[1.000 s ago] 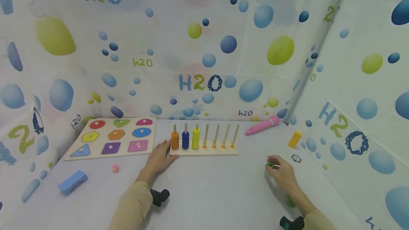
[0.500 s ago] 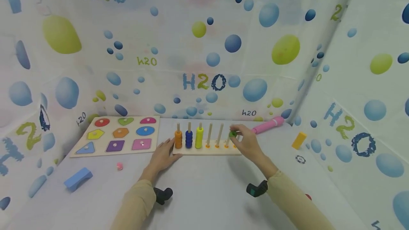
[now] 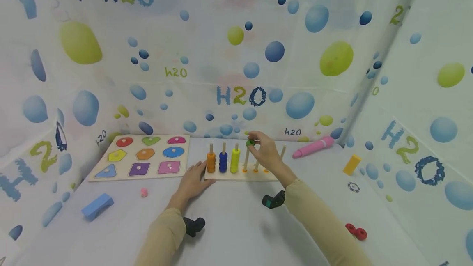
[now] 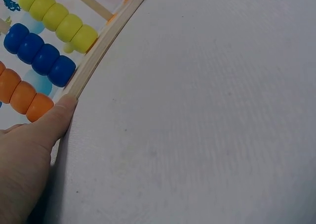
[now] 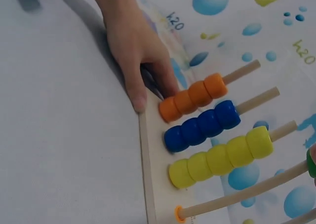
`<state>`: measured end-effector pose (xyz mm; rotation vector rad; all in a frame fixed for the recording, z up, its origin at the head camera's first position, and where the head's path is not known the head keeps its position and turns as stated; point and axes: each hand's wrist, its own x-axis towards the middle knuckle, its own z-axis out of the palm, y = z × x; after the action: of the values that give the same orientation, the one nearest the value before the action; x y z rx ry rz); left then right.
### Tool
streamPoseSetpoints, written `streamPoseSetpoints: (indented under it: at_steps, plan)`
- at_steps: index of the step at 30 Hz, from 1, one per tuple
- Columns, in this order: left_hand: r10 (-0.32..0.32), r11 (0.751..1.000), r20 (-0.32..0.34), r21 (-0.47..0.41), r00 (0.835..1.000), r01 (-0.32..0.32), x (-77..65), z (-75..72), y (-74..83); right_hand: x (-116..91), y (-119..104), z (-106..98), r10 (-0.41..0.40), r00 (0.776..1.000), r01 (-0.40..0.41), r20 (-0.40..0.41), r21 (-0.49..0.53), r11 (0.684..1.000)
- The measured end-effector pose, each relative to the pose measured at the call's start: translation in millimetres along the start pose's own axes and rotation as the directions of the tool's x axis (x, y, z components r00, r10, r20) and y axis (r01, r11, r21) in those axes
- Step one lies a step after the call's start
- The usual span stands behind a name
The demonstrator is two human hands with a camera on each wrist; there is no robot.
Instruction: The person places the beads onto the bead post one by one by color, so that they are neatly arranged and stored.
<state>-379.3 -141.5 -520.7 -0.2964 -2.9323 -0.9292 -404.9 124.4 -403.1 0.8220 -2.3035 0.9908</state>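
Observation:
A wooden stacking board (image 3: 236, 177) with a row of upright pegs stands mid-table. Orange beads (image 5: 185, 100), blue beads (image 4: 45, 59) and yellow beads (image 5: 232, 152) fill its three leftmost pegs. My left hand (image 3: 191, 180) holds the board's left end, thumb on the front edge and fingers round the far side. Between thumb and fingertips, my right hand (image 3: 267, 153) pinches a green bead (image 3: 249, 143) at the top of the fourth peg (image 5: 242, 194). Only a sliver of that bead shows in the right wrist view. The right hand hides parts of the pegs further right.
A shape puzzle board (image 3: 155, 166) lies to the left, with a blue block (image 3: 97, 206) and a small pink piece (image 3: 144, 192) before it. On the right are a pink marker-shaped object (image 3: 313, 147), a yellow block (image 3: 352, 164), a round chip (image 3: 353, 187) and red beads (image 3: 356, 232).
My right hand has carried the green bead from the right side of the table up and left to the fourth peg's tip. The left hand has stayed at the board's end.

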Motion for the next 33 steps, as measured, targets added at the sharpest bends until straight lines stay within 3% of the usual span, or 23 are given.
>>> streamPoseSetpoints:
  at_steps: [9,13,19,24,33]
  plan:
    - [0.020,1.000,0.006,0.021,1.000,-0.020,3.5,0.6,8.6,-0.7,0.8,-5.9,0.026,0.999,-0.025,0.019,-0.029,0.999]
    - [0.009,1.000,0.010,0.013,1.000,-0.009,2.8,0.4,11.0,-3.9,2.5,-10.2,0.033,0.999,-0.034,-0.009,-0.048,0.998]
    - [0.010,1.000,0.005,0.005,1.000,-0.010,1.4,-0.3,12.3,-15.2,6.2,-24.0,-0.005,0.997,0.006,-0.078,0.005,1.000]
    - [0.005,1.000,0.014,-0.001,1.000,-0.005,1.7,0.0,10.2,-35.3,20.4,-41.8,-0.025,0.994,0.028,-0.108,0.029,0.999]
    - [0.006,1.000,0.010,0.003,1.000,-0.006,0.2,-3.6,7.5,-100.2,45.1,-84.8,0.062,0.997,-0.063,-0.044,-0.017,0.998]
